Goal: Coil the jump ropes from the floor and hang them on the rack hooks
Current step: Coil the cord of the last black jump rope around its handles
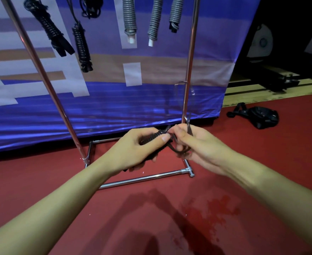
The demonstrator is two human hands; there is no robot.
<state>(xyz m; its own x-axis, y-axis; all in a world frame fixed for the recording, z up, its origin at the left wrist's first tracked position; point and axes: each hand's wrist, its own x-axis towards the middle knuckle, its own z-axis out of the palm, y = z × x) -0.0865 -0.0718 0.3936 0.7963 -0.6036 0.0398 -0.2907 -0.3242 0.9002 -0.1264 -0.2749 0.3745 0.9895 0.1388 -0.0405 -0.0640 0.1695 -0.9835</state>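
Five coiled ropes (49, 32) hang on the rack (58, 100) at upper left; below, my left hand (133, 150) keeps its grip clamped round the black jump rope (152, 138) bundle, steadying it; my right hand (197, 144) pinches its loose end (189, 126), apparently for wrapping.

Black jump rope (156, 139), tightly coiled, gripped over red floor; loose loop apparently rising beside rack upright (189, 70).

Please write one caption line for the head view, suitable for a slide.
Both hands, left hand and right hand, wind a black jump rope before the rack of hung coiled ropes.
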